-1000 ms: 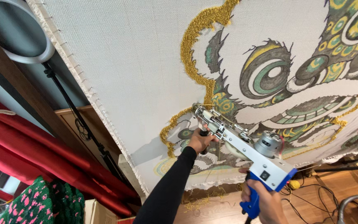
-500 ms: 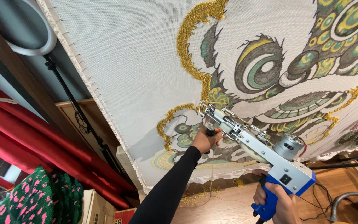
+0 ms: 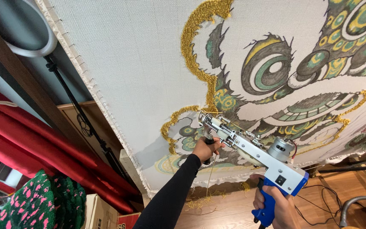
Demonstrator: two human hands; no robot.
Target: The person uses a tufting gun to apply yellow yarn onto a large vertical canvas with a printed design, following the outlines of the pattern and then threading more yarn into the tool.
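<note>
Currently: tufting gun (image 3: 250,146), silver body, blue grip, held up with its nose against stretched white backing cloth (image 3: 140,72), low centre of frame. Needle end touching cloth right at lower end of gold yarn line (image 3: 200,46), beside drawn green-and-yellow creature design (image 3: 276,72). Round grey motor (image 3: 280,148) on top near rear; black switch on blue housing.

Left hand (image 3: 205,148), black sleeve, wrapped around black front handle under the nose; fingers curled fully closed on it. Right hand (image 3: 278,208) lower right, fingers closed tight round blue rear grip; trigger finger position hidden, cannot tell.

Gold tufted outline runs from top of cloth down to gun nose, second gold arc curls left and below nose. More gold along right side of design.

Cloth edge pinned on wooden frame (image 3: 18,76), running diagonally upper left to lower centre. White ring light (image 3: 22,29) on black stand upper left. Red fabric (image 3: 30,135) left, green-and-pink patterned piece (image 3: 43,203) lower left corner. Cardboard box (image 3: 102,214) beside it. Wood floor (image 3: 234,208) with loose yarn scraps and black cables lower right.
</note>
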